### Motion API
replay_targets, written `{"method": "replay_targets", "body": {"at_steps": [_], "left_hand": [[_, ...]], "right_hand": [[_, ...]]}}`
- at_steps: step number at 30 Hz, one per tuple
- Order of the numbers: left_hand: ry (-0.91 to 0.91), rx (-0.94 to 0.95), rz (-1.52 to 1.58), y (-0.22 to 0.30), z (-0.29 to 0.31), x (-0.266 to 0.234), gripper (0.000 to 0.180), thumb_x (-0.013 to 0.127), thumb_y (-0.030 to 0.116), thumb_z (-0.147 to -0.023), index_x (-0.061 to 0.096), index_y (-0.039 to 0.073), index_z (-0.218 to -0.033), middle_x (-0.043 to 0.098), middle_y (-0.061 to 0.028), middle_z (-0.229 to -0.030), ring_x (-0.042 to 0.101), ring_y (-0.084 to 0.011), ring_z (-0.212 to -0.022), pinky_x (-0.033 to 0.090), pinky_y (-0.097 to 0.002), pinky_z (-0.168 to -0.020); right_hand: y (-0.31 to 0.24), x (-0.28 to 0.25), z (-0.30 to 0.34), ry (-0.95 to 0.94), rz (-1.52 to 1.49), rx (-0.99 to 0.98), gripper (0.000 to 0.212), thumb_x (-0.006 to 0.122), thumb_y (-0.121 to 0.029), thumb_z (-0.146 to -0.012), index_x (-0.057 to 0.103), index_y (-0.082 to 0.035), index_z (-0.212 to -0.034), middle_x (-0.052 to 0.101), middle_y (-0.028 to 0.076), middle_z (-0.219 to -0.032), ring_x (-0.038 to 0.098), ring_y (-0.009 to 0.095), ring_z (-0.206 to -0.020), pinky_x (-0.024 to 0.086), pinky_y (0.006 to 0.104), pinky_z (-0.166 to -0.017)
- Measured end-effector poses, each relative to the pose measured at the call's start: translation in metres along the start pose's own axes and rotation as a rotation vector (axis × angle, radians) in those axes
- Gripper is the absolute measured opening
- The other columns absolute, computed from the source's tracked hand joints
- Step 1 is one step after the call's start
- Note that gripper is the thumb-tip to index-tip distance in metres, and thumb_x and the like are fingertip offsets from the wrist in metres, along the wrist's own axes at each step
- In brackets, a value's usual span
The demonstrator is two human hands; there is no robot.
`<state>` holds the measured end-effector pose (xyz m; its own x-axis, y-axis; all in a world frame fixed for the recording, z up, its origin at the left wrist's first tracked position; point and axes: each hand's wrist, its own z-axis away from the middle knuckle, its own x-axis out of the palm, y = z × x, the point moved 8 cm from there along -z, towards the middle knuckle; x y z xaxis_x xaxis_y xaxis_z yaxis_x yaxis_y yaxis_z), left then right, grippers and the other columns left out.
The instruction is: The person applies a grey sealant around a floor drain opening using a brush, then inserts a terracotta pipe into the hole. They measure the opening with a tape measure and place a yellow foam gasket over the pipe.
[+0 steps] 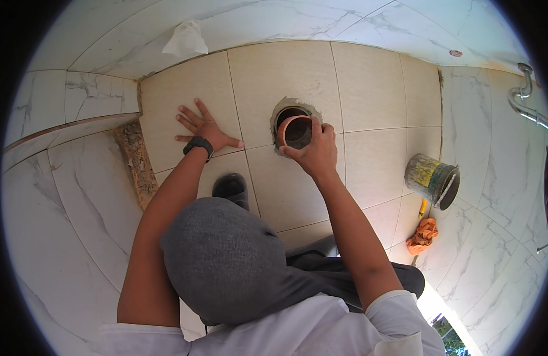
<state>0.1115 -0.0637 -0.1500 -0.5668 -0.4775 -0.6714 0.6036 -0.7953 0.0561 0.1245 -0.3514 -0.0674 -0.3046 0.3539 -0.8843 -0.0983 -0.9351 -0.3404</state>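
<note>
My right hand point(319, 153) pinches a short orange-brown pipe ring point(284, 129) between thumb and fingers. The ring is tilted just over the near side of a round drain hole point(293, 111) in the floor, and whether they touch I cannot tell. Rough grey mortar point(284, 103) surrounds the hole. On the beige floor tiles point(286, 71), left of the hole, my left hand point(206, 130) lies flat with its fingers spread, holding nothing. A black watch point(199, 146) is on that wrist.
At the right stands a stained bucket point(424, 175), tilted in view. Near it lie a yellow handle point(423, 207) and a crumpled orange cloth point(423, 235). A chrome pipe point(526, 107) juts from the right wall. A rough, untiled strip point(138, 163) runs along the left.
</note>
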Motion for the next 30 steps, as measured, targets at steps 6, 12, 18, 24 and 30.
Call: {"method": "replay_targets", "body": {"at_steps": [6,12,18,24,30], "left_hand": [[0.000,-0.001,-0.006,0.000,0.000,0.000,0.180,0.097,0.061,-0.039,-0.037,0.011,-0.149,-0.039,-0.0364,-0.149,-0.035,-0.0512,-0.141,-0.002,-0.0822,-0.103],[0.004,-0.001,-0.009,0.001,0.001,-0.001,0.180,0.097,0.061,-0.039,-0.037,0.011,-0.148,-0.039,-0.0367,-0.149,-0.034,-0.0514,-0.141,-0.001,-0.0822,-0.103],[0.003,-0.001,-0.009,0.001,0.001,0.000,0.180,0.097,0.060,-0.039,-0.037,0.010,-0.149,-0.039,-0.0366,-0.149,-0.035,-0.0511,-0.141,-0.001,-0.0820,-0.103],[0.066,0.006,-0.021,0.001,0.003,-0.004,0.179,0.098,0.057,-0.037,-0.030,0.010,-0.153,-0.031,-0.0373,-0.153,-0.026,-0.0520,-0.145,0.005,-0.0836,-0.102],[0.028,0.001,0.009,0.001,0.004,-0.004,0.179,0.098,0.058,-0.038,-0.033,0.011,-0.151,-0.036,-0.0362,-0.151,-0.032,-0.0509,-0.143,0.001,-0.0822,-0.103]], "right_hand": [[-0.009,0.002,0.003,0.018,0.051,0.022,0.109,0.095,-0.043,-0.057,0.042,-0.001,-0.144,0.048,0.020,-0.123,0.051,0.036,-0.116,0.054,0.0421,-0.089],[-0.011,0.004,0.003,0.024,0.042,0.008,0.108,0.095,-0.040,-0.058,0.043,0.001,-0.143,0.046,0.021,-0.124,0.050,0.037,-0.117,0.054,0.0415,-0.090],[-0.006,0.008,0.004,0.004,0.038,0.014,0.111,0.095,-0.041,-0.058,0.039,0.000,-0.145,0.046,0.022,-0.126,0.049,0.038,-0.119,0.054,0.0429,-0.090],[0.000,0.014,0.002,-0.021,0.021,0.022,0.113,0.094,-0.046,-0.058,0.039,-0.001,-0.146,0.046,0.022,-0.124,0.051,0.038,-0.117,0.053,0.0451,-0.089],[0.003,0.019,0.001,-0.008,0.016,-0.006,0.113,0.093,-0.049,-0.059,0.039,-0.002,-0.146,0.047,0.022,-0.124,0.052,0.037,-0.116,0.052,0.0449,-0.090]]}}
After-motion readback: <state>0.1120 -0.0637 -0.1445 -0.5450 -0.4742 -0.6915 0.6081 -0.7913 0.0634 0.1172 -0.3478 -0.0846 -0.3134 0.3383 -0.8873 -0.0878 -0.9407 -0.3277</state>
